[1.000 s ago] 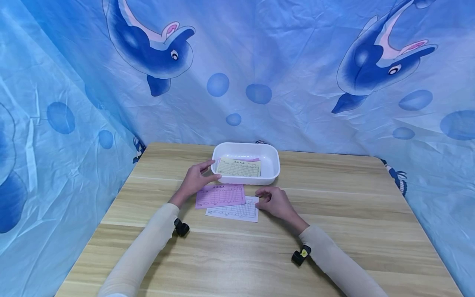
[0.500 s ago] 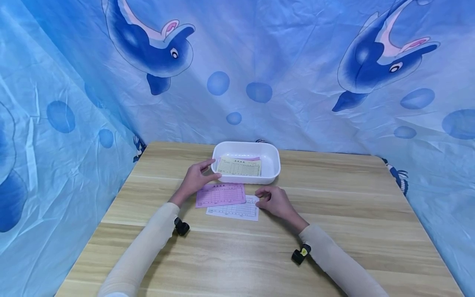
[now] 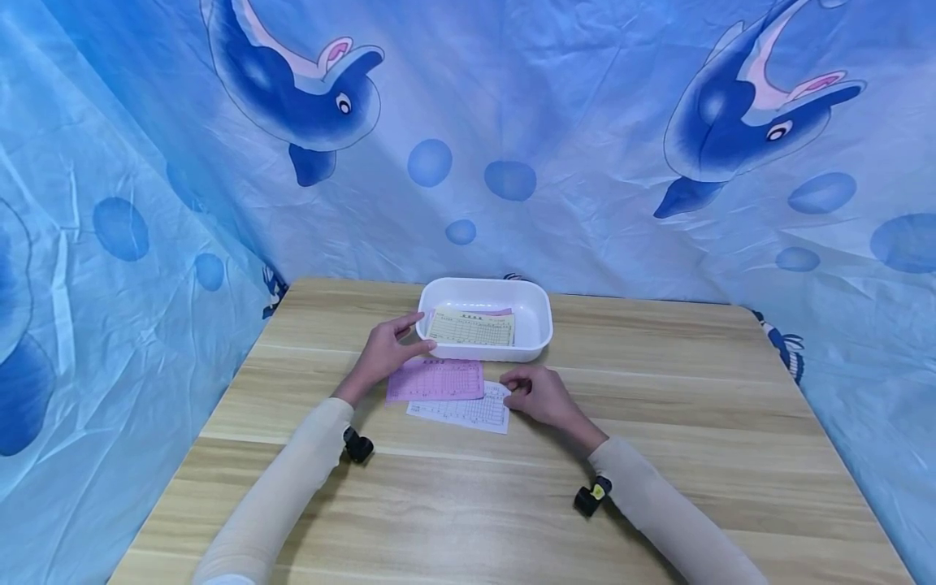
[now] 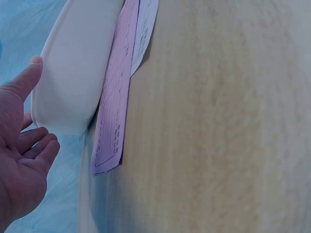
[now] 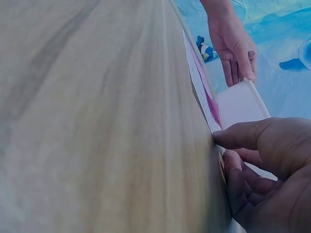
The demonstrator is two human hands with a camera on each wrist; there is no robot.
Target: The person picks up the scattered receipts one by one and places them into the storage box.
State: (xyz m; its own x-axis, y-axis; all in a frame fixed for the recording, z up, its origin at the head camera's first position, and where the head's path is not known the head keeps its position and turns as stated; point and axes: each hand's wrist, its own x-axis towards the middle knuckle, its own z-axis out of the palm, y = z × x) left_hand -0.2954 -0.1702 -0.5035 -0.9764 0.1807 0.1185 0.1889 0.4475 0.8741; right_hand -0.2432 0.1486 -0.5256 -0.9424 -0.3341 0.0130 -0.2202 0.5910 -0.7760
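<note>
A white plastic tray [image 3: 538,325] stands mid-table with a yellow printed slip [image 3: 471,327] inside, over a pink one. In front of it a pink slip [image 3: 435,380] overlaps a white slip [image 3: 468,413]. My left hand [image 3: 383,353] is at the tray's left end, fingers straight, thumb [image 4: 26,77] against the tray's wall [image 4: 73,73]. The pink slip [image 4: 114,107] lies just below it. My right hand [image 3: 537,394] has its fingers curled and pinches the white slip's right edge; its fingertips [image 5: 223,140] meet the paper's edge [image 5: 197,82].
The wooden table [image 3: 658,455] is ringed by a blue dolphin-print cloth [image 3: 585,162] at the back and both sides. Small black wrist cameras [image 3: 358,447] sit on both sleeves. The wood to the right and in front of the slips is bare.
My right hand's fingers have crept slightly left along the white slip's edge. The left hand and the tray have stayed put.
</note>
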